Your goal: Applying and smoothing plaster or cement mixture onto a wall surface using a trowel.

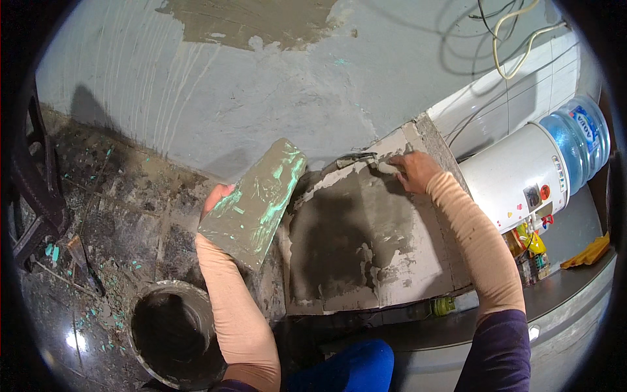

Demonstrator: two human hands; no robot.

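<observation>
My left hand is closed around a rectangular plastering float, its flat face turned up toward me. Grey mortar covers that face, with bright green showing through in streaks. My right hand grips a small trowel by its pale handle. The trowel's blade lies at the back edge of a raised ledge, close to the wall; whether it touches cannot be made out. Wet grey mortar coats much of the ledge, with pale surface showing at its right and front.
A mortar-stained bucket stands at lower left. Near it are a tool with a wooden handle and green flakes on a dirty floor. A dispenser with a blue water bottle is at right. Cables hang by the wall.
</observation>
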